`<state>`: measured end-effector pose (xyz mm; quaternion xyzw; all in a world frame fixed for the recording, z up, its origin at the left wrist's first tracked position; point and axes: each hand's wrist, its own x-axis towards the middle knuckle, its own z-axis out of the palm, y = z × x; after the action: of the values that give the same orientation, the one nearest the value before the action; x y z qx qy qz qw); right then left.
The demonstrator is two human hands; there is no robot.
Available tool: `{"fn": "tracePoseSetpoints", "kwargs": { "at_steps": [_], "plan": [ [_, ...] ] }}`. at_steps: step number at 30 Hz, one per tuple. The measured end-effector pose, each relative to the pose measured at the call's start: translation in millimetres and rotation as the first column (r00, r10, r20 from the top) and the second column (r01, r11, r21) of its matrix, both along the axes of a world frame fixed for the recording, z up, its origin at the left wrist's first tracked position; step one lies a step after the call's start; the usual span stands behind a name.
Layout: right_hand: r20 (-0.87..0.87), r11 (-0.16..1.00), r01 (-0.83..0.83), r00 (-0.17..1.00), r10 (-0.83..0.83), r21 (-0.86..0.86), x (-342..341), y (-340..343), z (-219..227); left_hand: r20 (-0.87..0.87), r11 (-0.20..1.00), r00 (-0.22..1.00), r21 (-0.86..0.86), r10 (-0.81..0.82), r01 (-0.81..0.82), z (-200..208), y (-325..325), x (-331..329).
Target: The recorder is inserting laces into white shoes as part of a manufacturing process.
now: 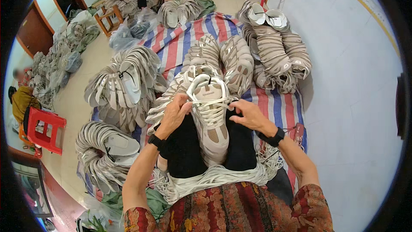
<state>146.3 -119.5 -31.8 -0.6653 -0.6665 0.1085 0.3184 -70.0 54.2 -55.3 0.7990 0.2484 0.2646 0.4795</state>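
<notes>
A beige and white sneaker upper (216, 135) lies between my black-clad legs, its tongue toward the far side and its toe toward me. White shoelace (213, 117) zigzags up through its eyelets. At the top left of the lacing, my left hand (174, 114) pinches one side of the lace. My right hand (249, 114) has the lace between thumb and finger at the upper right, the other fingers curled. Across my lap is a thick bunch of loose white laces (219, 176). More nested uppers (201, 58) run away from me just beyond this one.
Curved stacks of uppers stand at left (124, 75), lower left (101, 150) and right (277, 53). They rest on a striped sheet (171, 43). A red stool (45, 129) and a seated person (21, 103) are at far left. The white wall (347, 103) borders the right.
</notes>
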Motion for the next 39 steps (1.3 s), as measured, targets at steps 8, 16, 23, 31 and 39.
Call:
{"fn": "tracePoseSetpoints", "kwargs": {
  "at_steps": [8,16,23,31,39],
  "plan": [
    [-0.495,0.937,-0.308,0.847,0.193,-0.162,5,4,20,0.276,0.789,0.943,-0.614,0.185,0.025,20,3,-7],
    [-0.140,0.982,-0.125,0.980,0.145,0.145,4,20,6,0.492,0.718,0.670,-0.691,0.555,-0.087,44,54,-88],
    [0.073,0.965,-0.055,0.997,0.037,0.258,-22,40,24,-0.018,0.904,0.925,-0.201,0.381,-0.376,-17,33,-134],
    [0.169,0.958,-0.189,0.974,0.153,0.218,-15,48,25,-0.058,0.990,0.998,0.136,-0.016,0.024,-7,1,-11],
    [0.131,0.982,-0.104,0.988,0.084,0.157,-16,37,27,-0.083,0.996,0.997,-0.091,-0.004,-0.003,10,-3,-1]
  ]
}}
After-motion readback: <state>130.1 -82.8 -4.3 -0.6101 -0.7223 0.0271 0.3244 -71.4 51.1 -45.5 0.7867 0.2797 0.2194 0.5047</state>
